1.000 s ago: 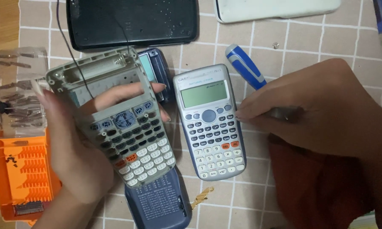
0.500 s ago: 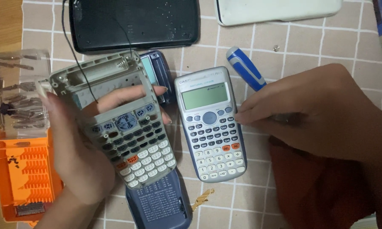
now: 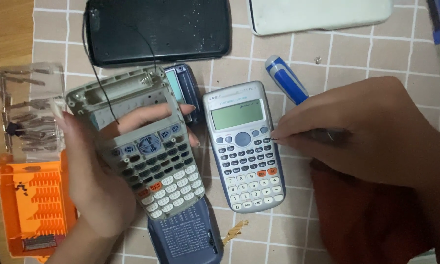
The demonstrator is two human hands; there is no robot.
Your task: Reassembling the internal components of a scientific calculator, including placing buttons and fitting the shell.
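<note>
On the checked cloth [image 3: 327,49], the left hand [image 3: 98,186] is wrapped around an opened grey calculator shell [image 3: 142,146], fingers showing through the empty screen window, keypad facing up and tilted. Beneath it lies a dark blue slide cover [image 3: 186,237]. Just beside it sits a whole silver calculator [image 3: 243,146], flat and upright. The right hand [image 3: 357,132] is closed around a blue-handled screwdriver [image 3: 286,80], tip seemingly touching the silver calculator's right edge, though fingers hide it. At the far left, an orange bit case [image 3: 34,205] lies open, a few bits in its lower slots, its clear lid [image 3: 29,112] holding what look like metal bits.
</note>
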